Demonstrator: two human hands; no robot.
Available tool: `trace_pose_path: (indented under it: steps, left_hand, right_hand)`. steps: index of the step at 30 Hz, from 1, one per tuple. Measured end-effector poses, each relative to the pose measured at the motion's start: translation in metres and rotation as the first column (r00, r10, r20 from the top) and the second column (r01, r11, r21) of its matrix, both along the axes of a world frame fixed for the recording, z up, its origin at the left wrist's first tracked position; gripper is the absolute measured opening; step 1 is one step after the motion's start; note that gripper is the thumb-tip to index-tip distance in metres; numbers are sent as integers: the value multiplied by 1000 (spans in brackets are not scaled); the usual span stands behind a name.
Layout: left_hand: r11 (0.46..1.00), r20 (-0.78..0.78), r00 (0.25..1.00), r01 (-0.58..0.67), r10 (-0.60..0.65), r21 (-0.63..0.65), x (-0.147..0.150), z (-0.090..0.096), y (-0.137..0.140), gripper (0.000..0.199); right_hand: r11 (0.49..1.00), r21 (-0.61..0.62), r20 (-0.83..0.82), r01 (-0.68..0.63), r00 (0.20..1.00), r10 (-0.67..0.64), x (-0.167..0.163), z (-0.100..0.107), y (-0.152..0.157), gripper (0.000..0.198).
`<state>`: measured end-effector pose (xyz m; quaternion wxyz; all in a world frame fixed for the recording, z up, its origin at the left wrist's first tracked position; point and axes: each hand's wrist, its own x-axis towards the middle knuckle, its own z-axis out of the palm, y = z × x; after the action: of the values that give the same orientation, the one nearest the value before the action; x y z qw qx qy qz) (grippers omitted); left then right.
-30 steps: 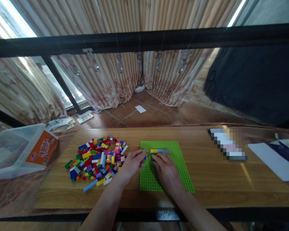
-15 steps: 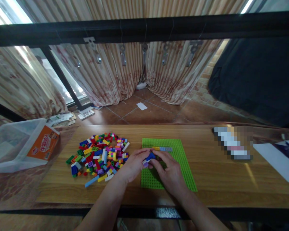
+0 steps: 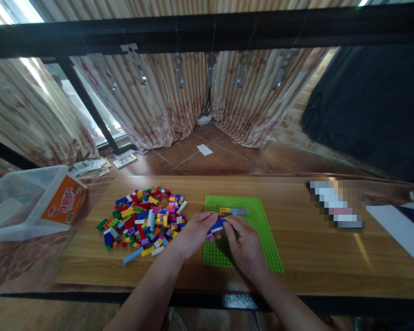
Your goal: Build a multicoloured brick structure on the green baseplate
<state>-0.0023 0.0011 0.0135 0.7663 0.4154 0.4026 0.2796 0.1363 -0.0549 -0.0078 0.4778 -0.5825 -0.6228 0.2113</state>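
Both hands meet above a green baseplate (image 3: 262,248). My left hand (image 3: 197,232) is closed round a blue toy brick (image 3: 218,225), with a purple piece showing below it. My right hand (image 3: 244,241) pinches the same blue brick from its right end. Fingers partly cover the bricks, so how they join is hard to see. Just beyond the hands, a row of bricks, yellow (image 3: 225,210) then light blue and grey (image 3: 239,211), lies on the upper part of the baseplate.
Left of the baseplate spreads a pile of mixed toy bricks (image 3: 143,220) on the wooden table (image 3: 307,257). A clear plastic box (image 3: 24,184) with an orange label stands at the far left. A blurred dark-edged object (image 3: 336,204) and white paper (image 3: 396,230) lie on the right.
The blue brick has turned in the fingers and now shows a longer side. My right hand has shifted slightly to the right along it. The whole view has tilted a little.
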Motion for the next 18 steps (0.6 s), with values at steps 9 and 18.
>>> trace_pose_path:
  steps: [9, 18]
  left_hand:
    - [991, 84, 991, -96, 104, -94, -5, 6, 4, 35]
    - [949, -7, 950, -313, 313, -21, -20, 7, 19, 24]
  right_hand:
    - [993, -81, -176, 91, 979, -104, 4, 1, -2, 26]
    - [997, 5, 150, -77, 986, 76, -20, -9, -8, 15]
